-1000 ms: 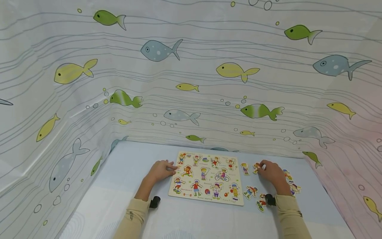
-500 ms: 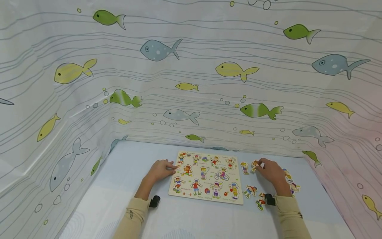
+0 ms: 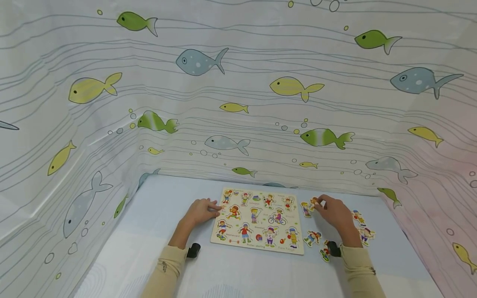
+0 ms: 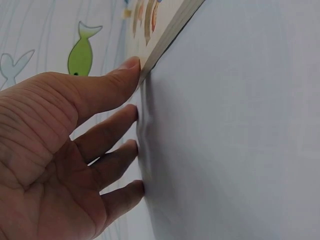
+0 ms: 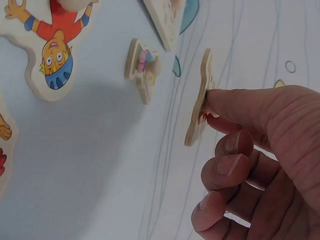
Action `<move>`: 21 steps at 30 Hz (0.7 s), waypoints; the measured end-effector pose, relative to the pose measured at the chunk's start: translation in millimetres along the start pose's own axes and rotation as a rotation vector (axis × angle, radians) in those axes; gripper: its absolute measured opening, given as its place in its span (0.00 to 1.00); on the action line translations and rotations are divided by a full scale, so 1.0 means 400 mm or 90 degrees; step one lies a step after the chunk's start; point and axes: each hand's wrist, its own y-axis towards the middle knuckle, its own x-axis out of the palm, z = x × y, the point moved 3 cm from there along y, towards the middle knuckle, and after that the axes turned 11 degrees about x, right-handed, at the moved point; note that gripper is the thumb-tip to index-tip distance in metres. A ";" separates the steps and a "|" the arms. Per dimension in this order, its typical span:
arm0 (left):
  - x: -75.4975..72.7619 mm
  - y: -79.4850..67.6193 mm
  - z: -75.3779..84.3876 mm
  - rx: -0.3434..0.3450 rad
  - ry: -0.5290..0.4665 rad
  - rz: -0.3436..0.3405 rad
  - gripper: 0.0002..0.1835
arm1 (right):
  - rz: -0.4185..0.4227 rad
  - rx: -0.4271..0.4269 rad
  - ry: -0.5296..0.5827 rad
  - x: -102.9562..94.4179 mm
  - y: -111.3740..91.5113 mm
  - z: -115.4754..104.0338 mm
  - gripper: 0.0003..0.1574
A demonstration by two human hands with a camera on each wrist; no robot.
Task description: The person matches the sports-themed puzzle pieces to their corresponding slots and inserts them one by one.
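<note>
Pieces [image 3: 312, 238] lie right of the board [image 3: 244, 216], apparently unplaced, filled slots unclear, as your right hand [image 3: 334, 212] pinches another piece [image 5: 200, 97], your relaxed left hand [image 3: 202, 212] touching the board.

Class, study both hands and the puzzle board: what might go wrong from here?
The right hand holds a wooden piece in a narrow pinch, so it might slip.
The left hand is only at the edge of the puzzle board, so the board might shift if bumped.
The right wrist camera overlaps a loose piece in the head view; lowering it could nudge that piece.
</note>
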 end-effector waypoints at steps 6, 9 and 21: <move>0.000 0.003 0.000 0.000 -0.002 -0.003 0.12 | 0.000 -0.009 0.001 0.001 -0.010 -0.027 0.17; 0.001 0.003 -0.002 -0.004 0.000 -0.004 0.12 | -0.011 -0.007 -0.003 0.006 -0.011 -0.039 0.17; -0.001 0.000 0.005 -0.004 0.003 -0.005 0.12 | -0.016 -0.029 0.002 0.006 -0.032 -0.105 0.16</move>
